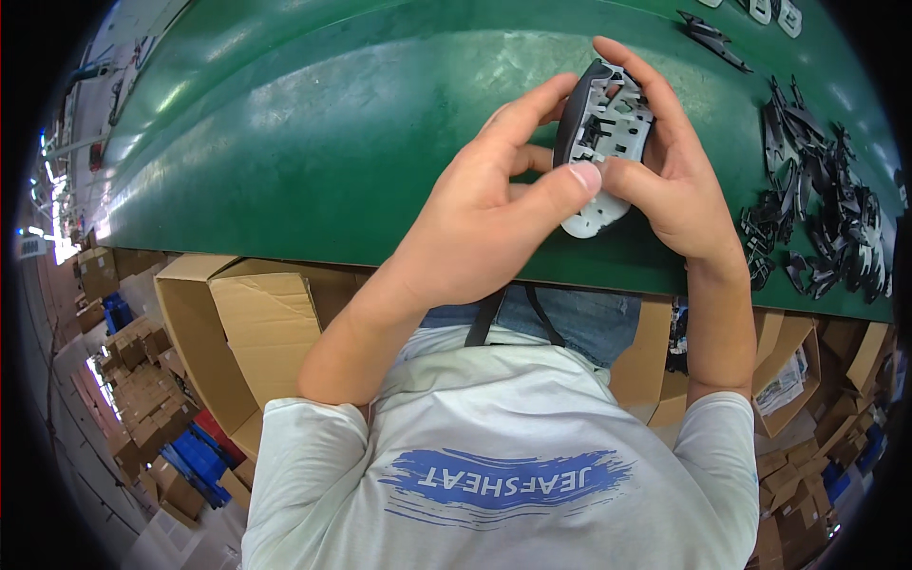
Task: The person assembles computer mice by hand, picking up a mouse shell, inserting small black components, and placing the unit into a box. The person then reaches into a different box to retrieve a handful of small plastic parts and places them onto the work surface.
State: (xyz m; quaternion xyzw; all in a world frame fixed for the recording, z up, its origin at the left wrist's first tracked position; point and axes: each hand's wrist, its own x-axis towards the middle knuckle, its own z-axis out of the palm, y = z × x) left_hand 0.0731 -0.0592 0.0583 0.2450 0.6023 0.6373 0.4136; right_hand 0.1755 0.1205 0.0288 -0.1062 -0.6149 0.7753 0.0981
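At far left, beyond the table, brown cardboard cartons [147,389] stand stacked on the floor near bright blue plastic crates [197,465]. Closer in, a large open tan cardboard box [266,328] sits just below the table's edge, perhaps so it is within easy reach. The long, glossy green table [313,171] stretches across the upper half, its left part bare.

Right of centre, the person's left hand [480,204] curls around the black outer side of a rounded plastic housing with a pale, slotted inner face [622,138]. The left thumb lies on that pale face, near its lower end. The right hand [689,185] cups the opposite side, its thumb beside the other. Both hands are closed around the housing, which seems to be raised above the table and is tilted toward the wearer, probably so the inside can be seen and the thumbs can bear on it.

Farther right, a loose heap of thin black plastic parts [822,195] covers the table, seemingly kept aside to leave working room. Above it lie a single slim black piece [714,41] and several white rounded pieces [792,30].
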